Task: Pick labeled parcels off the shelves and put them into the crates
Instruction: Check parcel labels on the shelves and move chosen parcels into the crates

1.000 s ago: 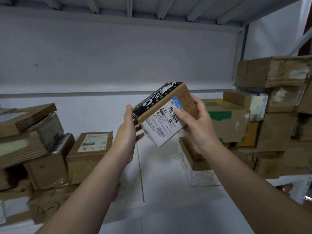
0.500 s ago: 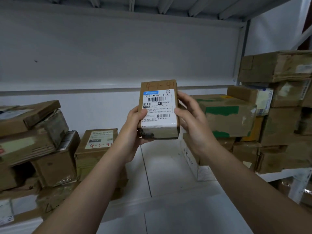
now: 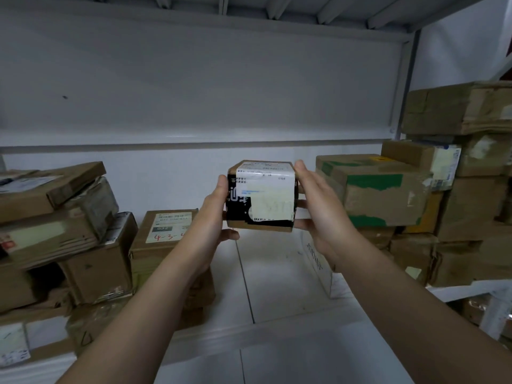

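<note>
Labeled cardboard parcel (image 3: 263, 198) held above white shelf (image 3: 277, 286), left hand (image 3: 213, 217) and right hand (image 3: 318, 209) gripping its opposite sides, cardboard boxes (image 3: 388, 195) stacked alongside.

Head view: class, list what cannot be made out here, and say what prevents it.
All in the head view:
1. Small parcel, held by left hand and right hand: label print blurred, unreadable.
2. Box with red handwriting: code's end hidden behind the left hand's wrist.
3. Stacked boxes at right: cut off by the frame edge.
4. Crates: none in frame.
</note>
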